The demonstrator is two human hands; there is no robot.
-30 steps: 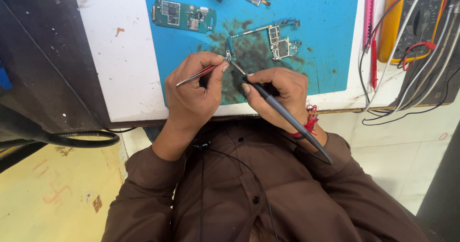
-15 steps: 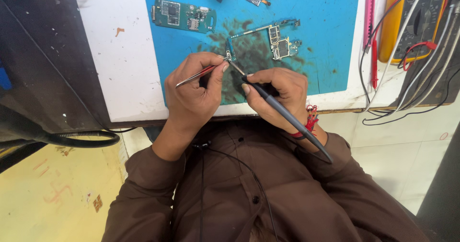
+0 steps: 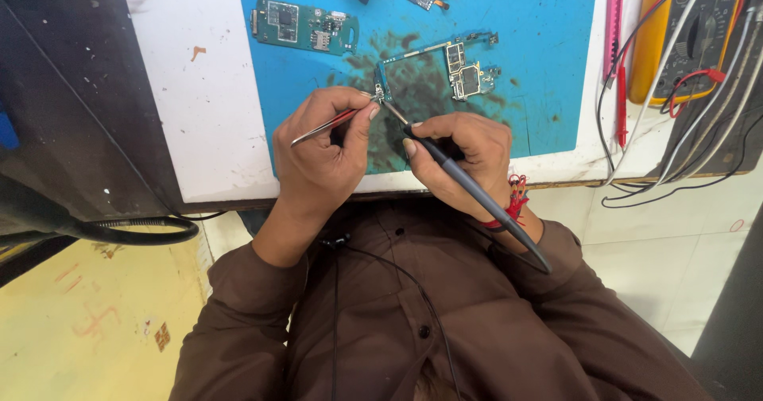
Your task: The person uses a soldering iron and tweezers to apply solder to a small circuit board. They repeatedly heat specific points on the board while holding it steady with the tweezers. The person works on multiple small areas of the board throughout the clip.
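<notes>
Fingers of the left hand (image 3: 322, 151) pinch thin metal tweezers (image 3: 330, 124); the right hand (image 3: 461, 158) grips a slim dark soldering iron (image 3: 469, 190). Both tips meet on a skeletal green circuit board (image 3: 445, 67), mid blue rubber mat (image 3: 540, 67), scorched dark.

My left hand (image 3: 322, 158) pinches tweezers (image 3: 332, 122) and my right hand (image 3: 465, 158) grips a soldering iron (image 3: 469, 190), both tips meeting at the near left corner of a circuit board (image 3: 445, 67) on the blue mat (image 3: 540, 43). A second green board (image 3: 304, 26) lies farther off to the left. A yellow multimeter (image 3: 699, 35) with red and black leads sits at the far right.
</notes>
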